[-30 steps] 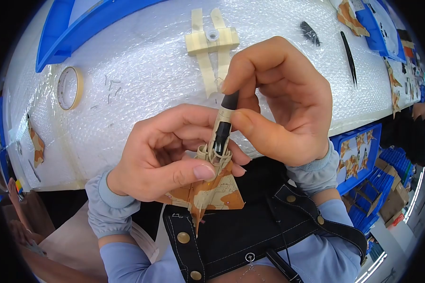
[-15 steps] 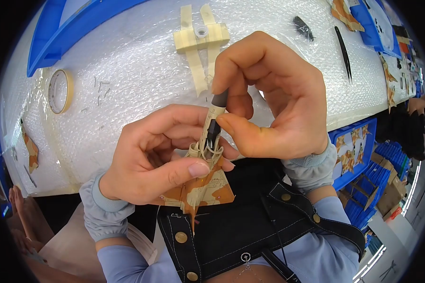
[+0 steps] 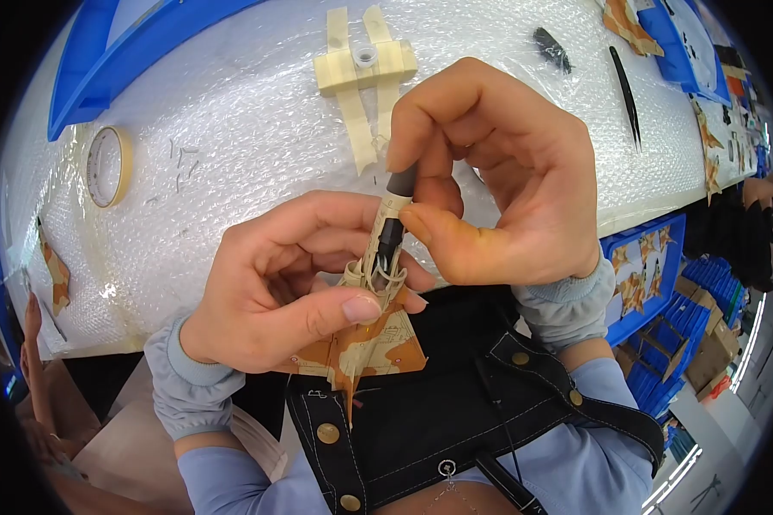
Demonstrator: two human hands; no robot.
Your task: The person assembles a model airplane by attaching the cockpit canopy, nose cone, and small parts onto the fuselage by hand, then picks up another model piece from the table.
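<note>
Beside bubble wrap (image 3: 258,120), left grip (image 3: 253,309) clasps model jet (image 3: 369,348) midway, right grip (image 3: 528,202) its nose (image 3: 400,184).

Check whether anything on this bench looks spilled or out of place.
Yes, slightly: a few grey slivers lie loose on the bubble wrap beside the tape, scattered rather than gathered, so they look stray. The model plane shows no clear damage, though the left hand and right hand cover parts.

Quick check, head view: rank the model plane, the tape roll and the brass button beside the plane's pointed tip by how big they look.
1. Model plane, clearly largest though partly hidden
2. Tape roll
3. Brass button
</note>
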